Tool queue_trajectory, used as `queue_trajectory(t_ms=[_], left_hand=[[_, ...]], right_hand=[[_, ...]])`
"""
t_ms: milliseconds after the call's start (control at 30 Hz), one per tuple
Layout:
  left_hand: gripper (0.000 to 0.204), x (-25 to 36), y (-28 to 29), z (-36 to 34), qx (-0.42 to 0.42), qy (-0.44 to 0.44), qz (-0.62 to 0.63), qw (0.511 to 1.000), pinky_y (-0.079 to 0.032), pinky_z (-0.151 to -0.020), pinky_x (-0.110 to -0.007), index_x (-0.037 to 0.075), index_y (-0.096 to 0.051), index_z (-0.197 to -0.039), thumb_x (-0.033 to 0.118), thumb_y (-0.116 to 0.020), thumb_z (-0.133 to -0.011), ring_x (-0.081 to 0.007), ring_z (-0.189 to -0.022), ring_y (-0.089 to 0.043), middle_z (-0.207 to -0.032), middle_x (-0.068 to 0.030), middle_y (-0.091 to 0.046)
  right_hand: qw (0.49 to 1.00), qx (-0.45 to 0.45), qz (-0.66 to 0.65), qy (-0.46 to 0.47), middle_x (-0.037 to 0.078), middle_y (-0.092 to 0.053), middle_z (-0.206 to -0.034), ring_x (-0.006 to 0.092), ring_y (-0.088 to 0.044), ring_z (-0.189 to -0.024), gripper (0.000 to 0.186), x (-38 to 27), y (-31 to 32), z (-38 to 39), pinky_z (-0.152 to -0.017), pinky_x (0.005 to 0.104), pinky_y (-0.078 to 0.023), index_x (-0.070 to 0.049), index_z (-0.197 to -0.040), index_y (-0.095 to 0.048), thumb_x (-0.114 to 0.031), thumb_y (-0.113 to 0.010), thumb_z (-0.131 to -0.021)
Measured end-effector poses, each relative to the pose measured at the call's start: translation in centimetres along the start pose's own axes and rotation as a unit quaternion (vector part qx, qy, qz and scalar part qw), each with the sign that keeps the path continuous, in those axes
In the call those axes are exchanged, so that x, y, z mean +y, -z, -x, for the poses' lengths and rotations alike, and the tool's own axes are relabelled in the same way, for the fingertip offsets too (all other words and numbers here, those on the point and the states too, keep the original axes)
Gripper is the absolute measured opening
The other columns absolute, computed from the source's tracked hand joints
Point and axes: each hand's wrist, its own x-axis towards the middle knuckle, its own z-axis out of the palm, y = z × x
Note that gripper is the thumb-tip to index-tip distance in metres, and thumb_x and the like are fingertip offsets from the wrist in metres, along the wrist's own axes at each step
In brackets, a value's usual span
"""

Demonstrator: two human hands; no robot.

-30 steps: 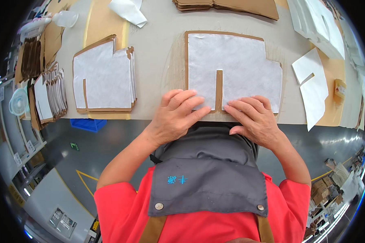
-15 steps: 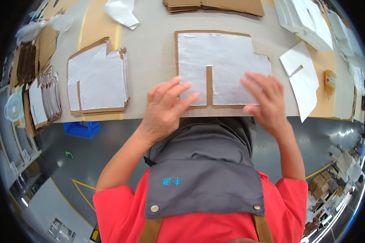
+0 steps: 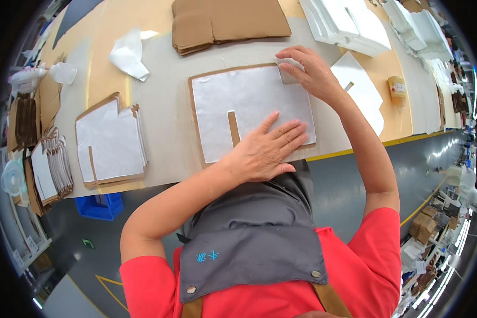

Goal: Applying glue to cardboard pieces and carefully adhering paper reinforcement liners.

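A brown panel (image 3: 197,139) lies on the table in front of me, faced with a white sheet (image 3: 249,93) that has a narrow slot at its near side and a brown edge showing around it. My left hand (image 3: 270,146) rests flat on the sheet's near right part, its fingers spread. At the notched far right corner is my right hand (image 3: 314,77), fingers curved and apart from the thumb, with nothing visible between them. Just beyond that hand lies a loose white slotted sheet (image 3: 364,98).
To the left stands a pile of white-faced panels (image 3: 111,140). Brown sheets (image 3: 230,24) are stacked at the far side, with thick white stacks (image 3: 347,24) right of them. A yellowish jar (image 3: 397,86) sits at the right, and a crumpled white piece (image 3: 128,55) lies far left.
My left hand has moved right across the sheet and flattened onto it. The right hand has gone from the sheet's near right part to the far right corner. The view has shifted.
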Motion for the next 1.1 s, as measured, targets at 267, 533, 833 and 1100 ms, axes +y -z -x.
queue_trajectory(t_ms=[267,533,833,1100], left_hand=[[0.074,0.0,1.2,-2.1,0.021,0.035,0.007,0.999,-0.013,-0.123,-0.054,0.013,-0.038,-0.153,0.061,-0.041,-0.097,-0.0236,-0.151,-0.024,-0.162,-0.0093,-0.031],[0.073,0.6,-0.7,-3.1,0.03,-0.054,0.05,0.997,-0.015,-0.122,-0.056,0.016,-0.039,-0.152,0.063,-0.04,-0.097,-0.0255,-0.152,-0.023,-0.162,-0.0118,-0.03],[0.072,-6.9,2.2,1.5,0.019,0.16,-0.047,0.986,-0.007,-0.123,-0.056,0.003,-0.031,-0.155,0.052,-0.039,-0.103,-0.0277,-0.153,-0.02,-0.164,-0.0151,-0.025],[0.072,-11.3,4.3,4.8,0.088,0.322,-0.076,0.94,-0.001,-0.123,-0.055,0.003,-0.025,-0.157,0.05,-0.037,-0.105,-0.0278,-0.155,-0.013,-0.166,-0.0155,-0.019]], right_hand=[[0.997,-0.064,0.009,0.043,0.011,-0.066,-0.113,0.0281,-0.062,-0.107,0.024,-0.7,-1.0,-2.9,-0.09,0.0398,-0.051,-0.007,-0.112,-0.068,-0.023,-0.065,-0.095],[0.995,-0.09,-0.011,0.029,0.012,-0.065,-0.105,0.0286,-0.062,-0.103,0.027,-1.2,-1.2,-3.3,-0.089,0.0389,-0.051,-0.004,-0.107,-0.067,-0.02,-0.073,-0.087],[0.99,-0.142,0.001,0.007,0.012,-0.063,-0.087,0.0295,-0.059,-0.083,0.035,0.5,-0.6,-4.4,-0.072,0.0392,-0.047,-0.002,-0.087,-0.064,-0.029,-0.083,-0.076],[0.955,-0.213,-0.111,-0.174,0.015,-0.065,-0.082,0.0287,-0.062,-0.077,0.039,-2.9,0.2,-2.9,-0.069,0.0408,-0.049,0.0,-0.094,-0.066,-0.032,-0.081,-0.08]])
